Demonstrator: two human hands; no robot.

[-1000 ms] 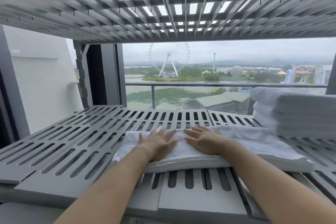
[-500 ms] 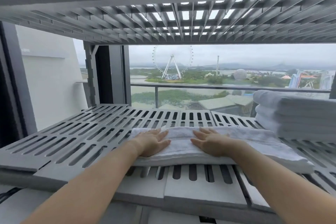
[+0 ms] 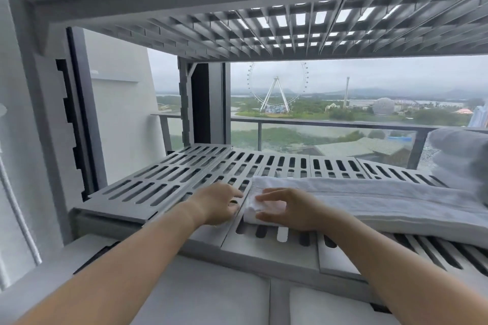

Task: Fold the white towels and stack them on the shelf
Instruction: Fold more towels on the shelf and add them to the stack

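White towel, end held by right hand, left hand just beside.

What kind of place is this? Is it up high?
Probably a high-up hotel room or flat, beside a balcony. A white towel lies on a slotted shelf, and past the railing a Ferris wheel stands far below.
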